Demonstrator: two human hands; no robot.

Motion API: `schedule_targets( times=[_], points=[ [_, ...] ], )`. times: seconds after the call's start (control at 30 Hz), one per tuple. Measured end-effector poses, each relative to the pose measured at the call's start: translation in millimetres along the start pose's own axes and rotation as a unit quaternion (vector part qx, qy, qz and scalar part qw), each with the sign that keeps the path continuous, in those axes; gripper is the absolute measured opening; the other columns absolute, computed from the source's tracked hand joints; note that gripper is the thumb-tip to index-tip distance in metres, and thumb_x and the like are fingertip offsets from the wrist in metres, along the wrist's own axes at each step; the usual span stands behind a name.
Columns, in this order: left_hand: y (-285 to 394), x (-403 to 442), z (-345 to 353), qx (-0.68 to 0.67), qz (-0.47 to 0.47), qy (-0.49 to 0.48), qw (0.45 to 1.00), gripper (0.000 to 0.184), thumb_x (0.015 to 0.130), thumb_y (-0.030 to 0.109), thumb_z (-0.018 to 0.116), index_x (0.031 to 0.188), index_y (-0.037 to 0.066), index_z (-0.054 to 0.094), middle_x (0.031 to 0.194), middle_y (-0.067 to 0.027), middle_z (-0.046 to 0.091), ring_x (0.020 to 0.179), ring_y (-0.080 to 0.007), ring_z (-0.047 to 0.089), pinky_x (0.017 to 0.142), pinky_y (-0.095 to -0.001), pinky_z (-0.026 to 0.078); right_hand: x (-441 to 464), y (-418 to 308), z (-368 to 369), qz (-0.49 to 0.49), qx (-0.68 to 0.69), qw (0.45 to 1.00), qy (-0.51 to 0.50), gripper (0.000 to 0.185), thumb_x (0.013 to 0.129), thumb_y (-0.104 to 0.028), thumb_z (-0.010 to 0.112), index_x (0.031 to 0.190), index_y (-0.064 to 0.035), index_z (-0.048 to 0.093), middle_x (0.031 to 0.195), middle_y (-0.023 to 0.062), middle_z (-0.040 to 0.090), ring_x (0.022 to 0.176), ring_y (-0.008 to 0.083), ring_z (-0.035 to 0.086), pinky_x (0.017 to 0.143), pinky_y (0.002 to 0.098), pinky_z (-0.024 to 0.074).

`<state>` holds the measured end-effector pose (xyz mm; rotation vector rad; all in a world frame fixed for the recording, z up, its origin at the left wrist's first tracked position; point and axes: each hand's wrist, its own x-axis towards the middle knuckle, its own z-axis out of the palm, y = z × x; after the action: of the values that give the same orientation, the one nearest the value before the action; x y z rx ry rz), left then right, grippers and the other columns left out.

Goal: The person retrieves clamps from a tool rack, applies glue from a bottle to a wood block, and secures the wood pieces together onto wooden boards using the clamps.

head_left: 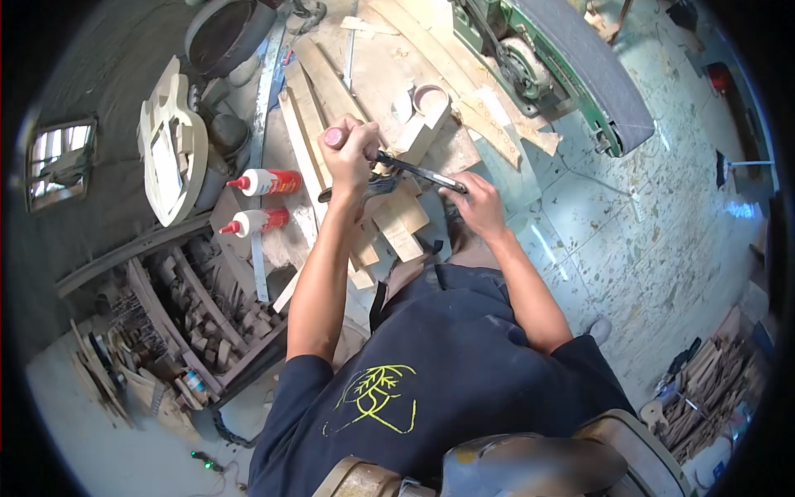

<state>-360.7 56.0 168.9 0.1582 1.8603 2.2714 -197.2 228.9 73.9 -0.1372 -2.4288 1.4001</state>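
Note:
A dark metal bar clamp lies slantwise between my two hands in front of my body. My left hand is closed around its handle, whose pinkish rounded end sticks out past my fist. At the other end of the bar, my right hand is closed with the fingers pinching the metal. Just below the clamp are short pale wood pieces, partly covered by a dark part of the tool. I cannot tell whether the clamp presses on them.
Two white glue bottles with red tips lie left of my forearm. Long boards and a tape roll are ahead. A green belt sander stands at upper right. A guitar-shaped wooden body and an offcut-filled shelf are leftward.

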Motion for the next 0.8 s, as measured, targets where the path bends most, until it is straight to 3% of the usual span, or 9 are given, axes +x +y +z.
schedule_targets(
  times=[0.23,0.53,0.63,0.73,0.8],
  points=[
    [6.0,-0.5,-1.3,0.000,0.000,-0.019,1.000,0.028,0.085,0.000,0.060,0.069,0.010,0.039,0.057,-0.0003,0.038,0.049,-0.0142,0.035,0.050,-0.0342,0.034,-6.5,18.8,10.4,-0.023,0.012,1.000,0.007,0.024,0.080,-0.007,0.075,0.102,-0.0050,0.066,0.096,0.0093,0.072,0.091,0.0313,0.070,0.075,0.0406,0.0575],
    [13.3,8.3,-9.4,0.020,-0.024,-0.125,0.992,0.027,0.081,0.004,0.059,0.065,0.009,0.039,0.054,-0.0009,0.037,0.048,-0.0135,0.033,0.052,-0.0323,0.034,-0.7,26.0,7.5,-0.041,0.006,0.999,-0.010,0.021,0.079,-0.006,0.072,0.099,-0.0059,0.064,0.097,0.0085,0.072,0.092,0.0299,0.070,0.071,0.0407,0.0591],
    [11.9,11.2,-14.7,-0.011,-0.030,-0.153,0.988,0.026,0.080,0.000,0.061,0.064,0.006,0.041,0.054,-0.0027,0.042,0.048,-0.0130,0.038,0.049,-0.0307,0.035,-0.5,28.3,4.3,-0.019,0.017,0.999,-0.048,0.024,0.081,-0.008,0.072,0.104,-0.0046,0.068,0.101,0.0112,0.073,0.097,0.0324,0.070,0.080,0.0413,0.0584],
    [10.6,5.1,-7.9,-0.010,-0.024,-0.101,0.995,0.028,0.079,0.002,0.064,0.064,0.007,0.041,0.054,-0.0028,0.043,0.048,-0.0133,0.038,0.050,-0.0305,0.035,17.5,31.5,-24.2,0.031,0.137,0.971,-0.193,0.035,0.079,-0.009,0.073,0.114,-0.0047,0.070,0.113,0.0144,0.072,0.109,0.0332,0.067,0.095,0.0422,0.0547],
    [7.5,4.7,-12.0,-0.002,-0.036,-0.089,0.995,0.030,0.080,0.003,0.066,0.063,0.008,0.041,0.056,-0.0023,0.046,0.049,-0.0126,0.042,0.049,-0.0299,0.036,47.5,44.8,-57.2,0.028,0.181,0.928,-0.325,0.047,0.075,-0.014,0.078,0.120,-0.0039,0.070,0.134,0.0137,0.065,0.127,0.0303,0.060,0.114,0.0435,0.0428]
  ],
)
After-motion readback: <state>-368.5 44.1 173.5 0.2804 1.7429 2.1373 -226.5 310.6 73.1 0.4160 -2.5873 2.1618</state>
